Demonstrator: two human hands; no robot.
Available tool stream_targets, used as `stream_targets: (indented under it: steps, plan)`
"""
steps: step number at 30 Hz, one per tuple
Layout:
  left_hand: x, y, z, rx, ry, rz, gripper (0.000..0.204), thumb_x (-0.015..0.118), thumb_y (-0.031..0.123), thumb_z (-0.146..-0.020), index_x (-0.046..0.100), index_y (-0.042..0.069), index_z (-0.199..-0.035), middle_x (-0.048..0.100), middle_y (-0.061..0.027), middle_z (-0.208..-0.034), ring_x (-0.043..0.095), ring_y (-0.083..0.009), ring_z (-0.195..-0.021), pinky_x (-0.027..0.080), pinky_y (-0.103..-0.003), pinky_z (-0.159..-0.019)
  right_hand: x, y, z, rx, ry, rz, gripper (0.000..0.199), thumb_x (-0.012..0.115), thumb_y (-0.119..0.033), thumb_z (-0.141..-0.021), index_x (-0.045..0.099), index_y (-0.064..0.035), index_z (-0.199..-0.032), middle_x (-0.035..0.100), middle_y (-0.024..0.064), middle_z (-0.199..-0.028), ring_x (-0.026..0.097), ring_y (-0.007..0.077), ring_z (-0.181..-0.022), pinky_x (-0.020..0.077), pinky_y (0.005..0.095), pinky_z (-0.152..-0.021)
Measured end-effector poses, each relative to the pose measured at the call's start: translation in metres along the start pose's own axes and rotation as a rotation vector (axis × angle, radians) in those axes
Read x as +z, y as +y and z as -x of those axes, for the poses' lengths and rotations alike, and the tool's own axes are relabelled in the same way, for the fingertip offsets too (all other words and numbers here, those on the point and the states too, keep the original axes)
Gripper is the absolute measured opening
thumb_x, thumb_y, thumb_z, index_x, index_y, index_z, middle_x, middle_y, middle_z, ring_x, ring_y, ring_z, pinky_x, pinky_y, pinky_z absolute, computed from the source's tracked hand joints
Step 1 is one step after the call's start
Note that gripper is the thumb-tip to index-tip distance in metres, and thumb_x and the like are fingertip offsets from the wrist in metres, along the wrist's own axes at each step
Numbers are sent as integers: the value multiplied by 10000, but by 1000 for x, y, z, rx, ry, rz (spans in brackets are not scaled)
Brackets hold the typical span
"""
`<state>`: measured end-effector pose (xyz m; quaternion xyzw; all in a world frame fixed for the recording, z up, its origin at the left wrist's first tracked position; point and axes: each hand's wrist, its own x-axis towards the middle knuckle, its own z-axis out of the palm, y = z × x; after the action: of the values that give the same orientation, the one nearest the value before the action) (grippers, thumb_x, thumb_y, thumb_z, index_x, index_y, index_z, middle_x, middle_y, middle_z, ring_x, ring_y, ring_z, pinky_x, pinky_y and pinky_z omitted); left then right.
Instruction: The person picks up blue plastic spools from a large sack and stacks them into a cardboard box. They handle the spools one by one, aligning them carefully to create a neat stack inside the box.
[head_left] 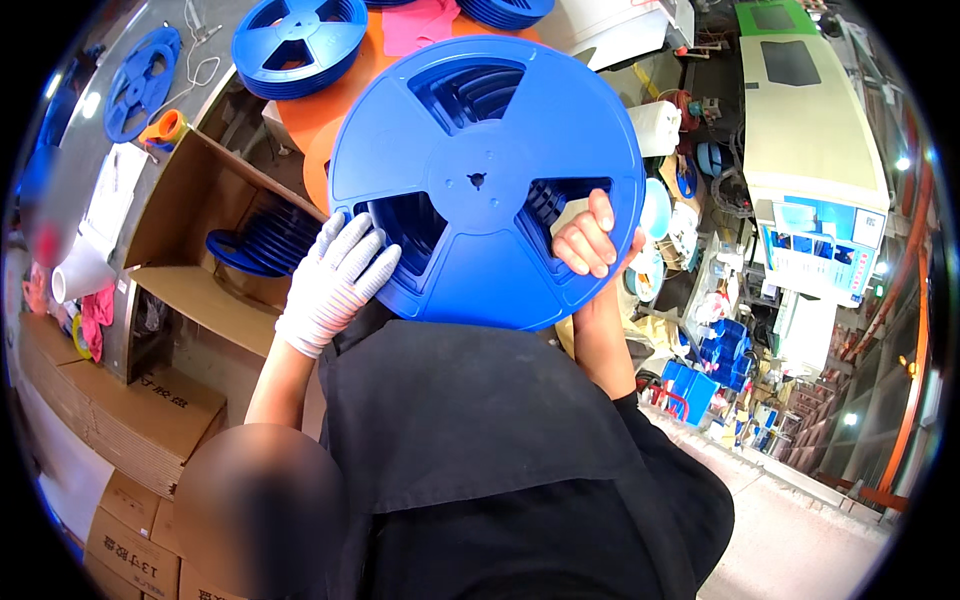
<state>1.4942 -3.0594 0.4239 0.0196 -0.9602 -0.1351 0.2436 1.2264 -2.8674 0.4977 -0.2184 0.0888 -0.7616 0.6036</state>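
Right in front of me is a large blue plastic reel, its face toward me, with three wedge-shaped windows and a small centre hole. More blue reels show through those windows, stacked behind it. My left hand, in a white striped glove, holds the lower left rim, its fingers laid over the face beside the left window. At the right rim, my bare right hand grips with bent fingers at the right window. Much of both palms is hidden.
An orange round surface carries another stack of blue reels and a pink cloth. An open cardboard box at left contains blue reels. Flattened cartons lie lower left; a cream and green machine stands right.
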Motion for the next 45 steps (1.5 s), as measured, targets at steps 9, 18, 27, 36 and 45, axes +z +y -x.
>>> stream_targets:
  steps: [9, 18, 27, 36, 45]
  plan:
    - [7, 14, 45, -710, 188, 1065, 281, 526, -34, -862, 588, 49, -1123, 641, -129, -1121, 616, -250, -1048, 506, -317, -856, 1, 0, -19, 22, 589, 374, 453, 576, -381, -909, 463, -24, -1163, 494, 30, -826, 497, 154, -751, 456, 352, -750]
    - [2, 33, 84, -1183, 773, 1986, 276, 637, 113, -868, 552, 68, -1127, 649, -131, -1055, 641, -328, -1011, 565, -468, -820, -20, 7, 24, 61, 736, 146, 271, 564, -260, -888, 501, -49, -1046, 425, -4, -723, 428, 119, -654, 417, 310, -710]
    - [-2, 40, 97, -1212, 771, 2000, 298, 668, 134, -844, 556, 79, -1114, 644, -127, -1041, 634, -338, -1015, 551, -481, -828, -20, 17, 27, 126, 747, 233, 293, 579, -258, -857, 535, -44, -1052, 458, 11, -715, 455, 136, -644, 437, 324, -703]
    - [-8, 57, 118, -1222, 870, 1968, 301, 698, 114, -817, 556, 69, -1078, 653, -135, -989, 650, -359, -964, 577, -482, -771, -24, 16, 21, 177, 731, 280, 302, 572, -262, -860, 531, -41, -1061, 472, 23, -730, 472, 146, -662, 452, 331, -725]
    - [13, 53, 207, -1869, 791, 977, 213, 526, 19, -893, 541, 67, -1100, 637, -82, -986, 632, -167, -833, 558, -332, -709, -21, 15, 26, 217, 739, 323, 294, 565, -254, -858, 519, -44, -1058, 458, 21, -737, 469, 150, -682, 453, 333, -741]
